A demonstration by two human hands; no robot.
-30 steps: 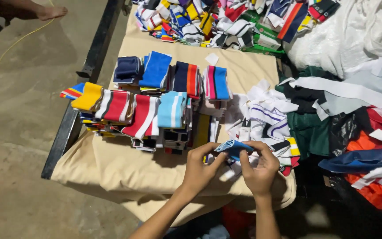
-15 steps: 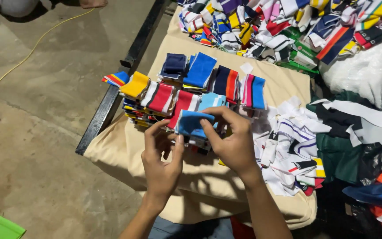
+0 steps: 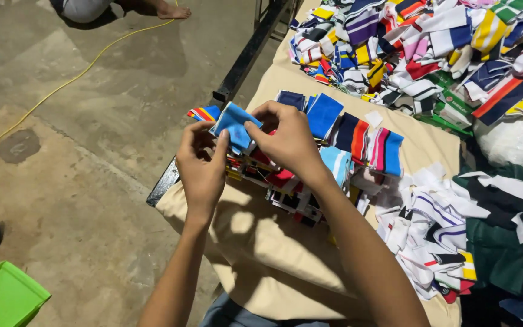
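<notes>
Both hands pinch folded light-blue cloth piece (image 3: 235,125): left hand (image 3: 202,165) under, right hand (image 3: 287,140) over. Neat folded stacks (image 3: 340,136) lie just past fingers. Big unsorted pile (image 3: 431,42) far beyond: much left.

Both hands, left hand (image 3: 201,166) and right hand (image 3: 286,140), have carried the blue cloth (image 3: 234,126) toward ten o'clock, above the folded stacks (image 3: 334,130).

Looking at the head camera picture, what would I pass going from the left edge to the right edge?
Green bin → yellow cord → left hand → light blue cloth piece → right hand → sorted stacks of striped pieces → loose white and green pile.
</notes>
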